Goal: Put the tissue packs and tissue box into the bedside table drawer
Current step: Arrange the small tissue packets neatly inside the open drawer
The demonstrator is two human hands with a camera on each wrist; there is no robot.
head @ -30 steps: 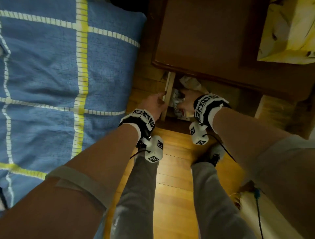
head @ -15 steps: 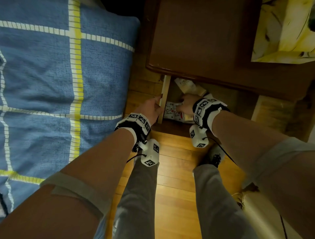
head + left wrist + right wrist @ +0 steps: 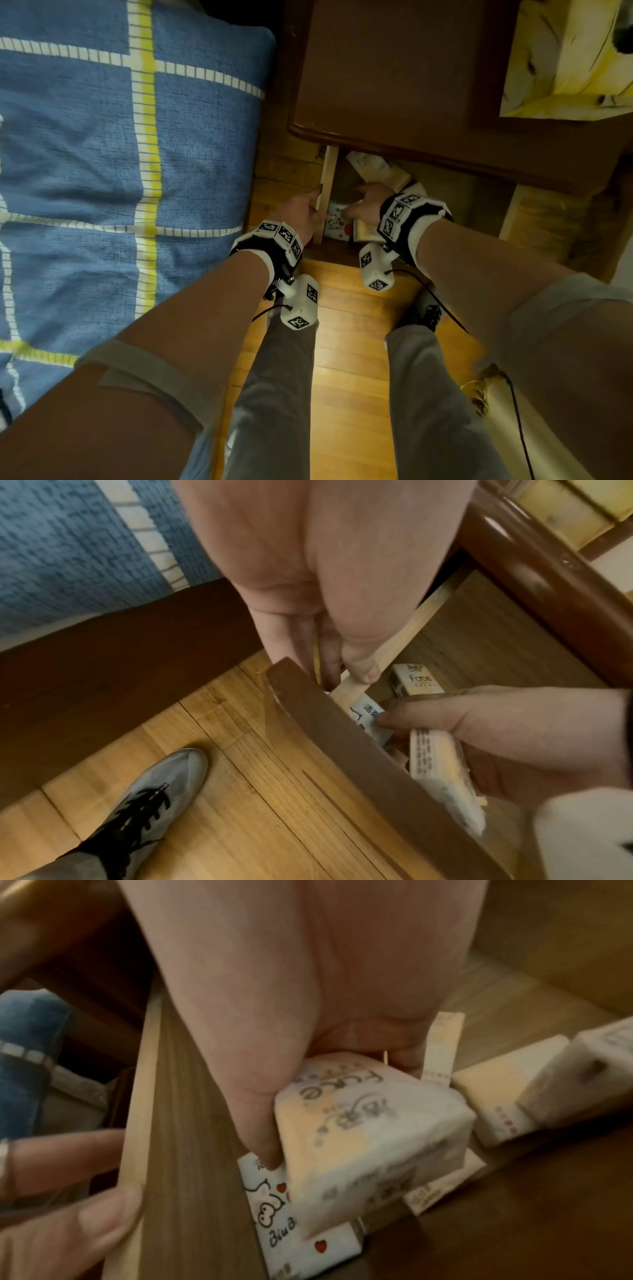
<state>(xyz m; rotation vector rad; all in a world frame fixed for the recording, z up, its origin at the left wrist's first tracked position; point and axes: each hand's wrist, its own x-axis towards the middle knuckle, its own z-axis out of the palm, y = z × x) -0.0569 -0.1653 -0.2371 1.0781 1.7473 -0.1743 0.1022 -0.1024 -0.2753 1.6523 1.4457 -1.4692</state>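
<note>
The bedside table drawer (image 3: 324, 192) stands pulled out, with several tissue packs inside. My left hand (image 3: 303, 216) grips its pale side wall (image 3: 356, 688) near the front corner. My right hand (image 3: 363, 202) is down in the drawer and grips a cream and white "Face" tissue pack (image 3: 369, 1123) between thumb and fingers. That pack rests partly on a white cartoon pack with red hearts (image 3: 294, 1207). More packs (image 3: 496, 1104) lie further right in the drawer. A yellow and white box (image 3: 565, 58) sits on the table top.
The dark brown table top (image 3: 394, 75) overhangs the back of the drawer. A bed with a blue checked cover (image 3: 102, 154) is close on the left. My legs and a grey shoe (image 3: 154, 785) stand on the wooden floor before the dark drawer front (image 3: 359, 764).
My right hand has sunk a little lower into the drawer with the pack, and the cartoon pack now shows beside it. My left hand has stayed on the drawer's side wall.
</note>
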